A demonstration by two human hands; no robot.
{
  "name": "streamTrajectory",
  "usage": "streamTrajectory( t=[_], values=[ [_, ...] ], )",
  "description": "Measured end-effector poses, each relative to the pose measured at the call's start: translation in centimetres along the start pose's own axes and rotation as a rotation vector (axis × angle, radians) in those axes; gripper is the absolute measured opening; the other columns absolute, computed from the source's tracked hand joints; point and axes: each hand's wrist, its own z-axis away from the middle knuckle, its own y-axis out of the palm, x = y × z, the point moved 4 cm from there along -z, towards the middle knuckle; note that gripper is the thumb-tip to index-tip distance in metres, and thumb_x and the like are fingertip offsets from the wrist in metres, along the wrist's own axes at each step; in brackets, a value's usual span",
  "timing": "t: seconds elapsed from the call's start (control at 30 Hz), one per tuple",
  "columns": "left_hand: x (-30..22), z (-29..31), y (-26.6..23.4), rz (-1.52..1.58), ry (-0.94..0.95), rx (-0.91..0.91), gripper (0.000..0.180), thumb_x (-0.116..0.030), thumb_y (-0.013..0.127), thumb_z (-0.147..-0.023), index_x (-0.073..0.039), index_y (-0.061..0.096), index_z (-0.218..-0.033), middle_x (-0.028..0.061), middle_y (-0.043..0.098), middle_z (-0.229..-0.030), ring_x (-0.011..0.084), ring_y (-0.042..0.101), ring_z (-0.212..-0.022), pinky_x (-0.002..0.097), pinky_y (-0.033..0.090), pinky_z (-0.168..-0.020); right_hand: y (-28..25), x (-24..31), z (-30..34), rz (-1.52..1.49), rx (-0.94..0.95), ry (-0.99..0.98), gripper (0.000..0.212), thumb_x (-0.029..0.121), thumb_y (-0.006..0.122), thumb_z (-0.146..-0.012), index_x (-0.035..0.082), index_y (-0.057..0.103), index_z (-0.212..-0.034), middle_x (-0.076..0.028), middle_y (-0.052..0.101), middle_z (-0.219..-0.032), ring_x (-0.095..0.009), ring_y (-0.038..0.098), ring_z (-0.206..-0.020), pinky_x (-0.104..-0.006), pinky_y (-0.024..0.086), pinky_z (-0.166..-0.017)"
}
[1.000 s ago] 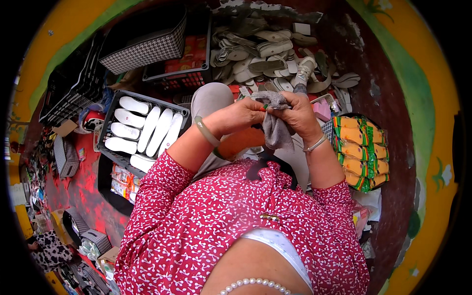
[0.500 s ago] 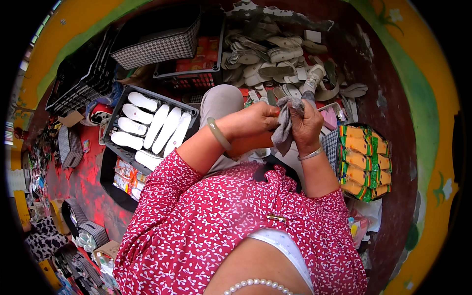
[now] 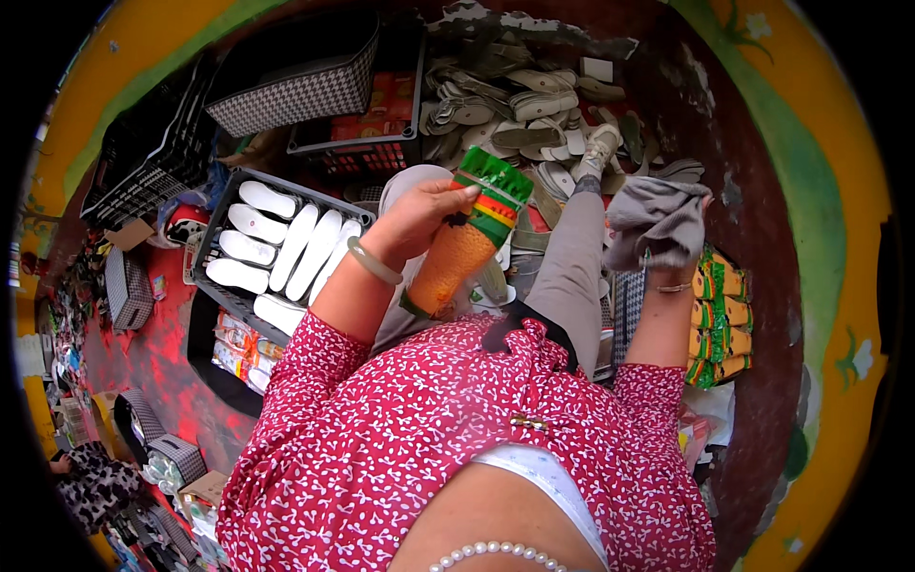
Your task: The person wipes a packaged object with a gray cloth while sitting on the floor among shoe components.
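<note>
My left hand (image 3: 419, 221) is closed on the top of a flat packet (image 3: 459, 250) with a green end and an orange, insole-shaped body. It hangs tilted over my lap. Out to the right, a crumpled grey cloth (image 3: 656, 221) drapes over my right hand (image 3: 673, 275) and hides most of its fingers; the cloth stays up with that hand. Just beyond my right wrist stands a checked basket (image 3: 629, 307) full of similar orange and green packets (image 3: 721, 319).
A black crate (image 3: 221, 205) on my left holds several white insoles (image 3: 298, 246). Behind it stand a houndstooth basket (image 3: 295, 95) and another black crate (image 3: 416, 114). Worn grey insoles (image 3: 534, 105) are piled at the back wall. My outstretched leg (image 3: 569, 272) crosses the middle.
My hands have parted. The left has drawn back to the left with the packet, which now shows in full; the right has carried the grey cloth out to the right.
</note>
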Motion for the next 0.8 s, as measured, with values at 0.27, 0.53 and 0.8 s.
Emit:
streamTrajectory(
  t=[0.27, 0.53, 0.8],
  values=[
    [-0.7, -1.7, 0.6, 0.206, 0.058, 0.071, 0.033, -0.025, 0.046, -0.094, 0.005, 0.054, -0.104, 0.0140, 0.062, -0.098, 0.0222, 0.062, -0.088, 0.0342, 0.049, -0.082, 5.2, -7.3, 0.3, -0.379, 0.038, 0.142, 0.068, 0.057, 0.039, -0.089, 0.004, 0.037, -0.132, -0.013, 0.045, -0.131, -0.029, 0.045, -0.117, -0.0437, 0.032, -0.104],
    [0.9, -2.8, 2.1, 0.364, 0.148, 0.082, 0.029, -0.022, 0.046, -0.094, 0.002, 0.054, -0.108, 0.0120, 0.062, -0.104, 0.0196, 0.061, -0.090, 0.0330, 0.049, -0.081, 11.5, -13.6, 0.0, 0.006, 0.094, 0.346, 0.040, 0.035, 0.056, -0.089, 0.006, 0.049, -0.117, -0.008, 0.058, -0.107, -0.016, 0.056, -0.097, -0.0299, 0.048, -0.081],
    [2.4, -2.1, 3.0, 0.251, 0.191, -0.050, 0.024, -0.018, 0.054, -0.091, -0.001, 0.056, -0.108, 0.0079, 0.063, -0.100, 0.0154, 0.062, -0.086, 0.0277, 0.050, -0.077, 12.7, -14.5, -0.1, 0.212, -0.013, 0.239, 0.042, 0.034, 0.067, -0.082, 0.004, 0.056, -0.110, -0.003, 0.062, -0.098, -0.011, 0.058, -0.087, -0.0254, 0.046, -0.078]
  ],
)
